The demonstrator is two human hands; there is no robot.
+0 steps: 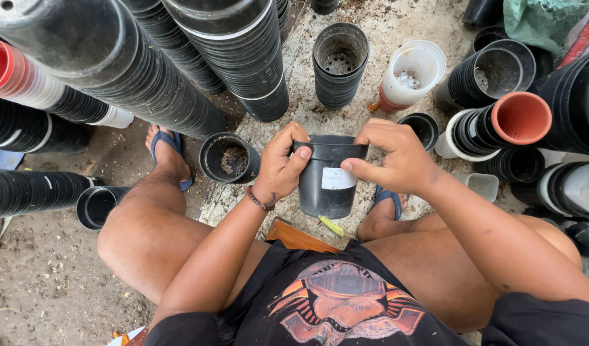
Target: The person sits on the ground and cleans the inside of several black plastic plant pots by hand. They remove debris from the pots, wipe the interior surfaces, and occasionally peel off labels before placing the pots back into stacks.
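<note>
A black plastic nursery pot (328, 174) with a white label is held between the knees, pinched at its rim by the fingers of the left hand (279, 165) and right hand (397, 156), apparently mid-handling and calling for a steady two-handed grip, above a soil-strewn concrete floor (384, 25) crowded with stacked pots (179, 64).

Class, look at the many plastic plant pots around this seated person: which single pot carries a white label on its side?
The black pot held between both hands, left hand and right hand, above the knees. The stacked pots around show no such label.
</note>
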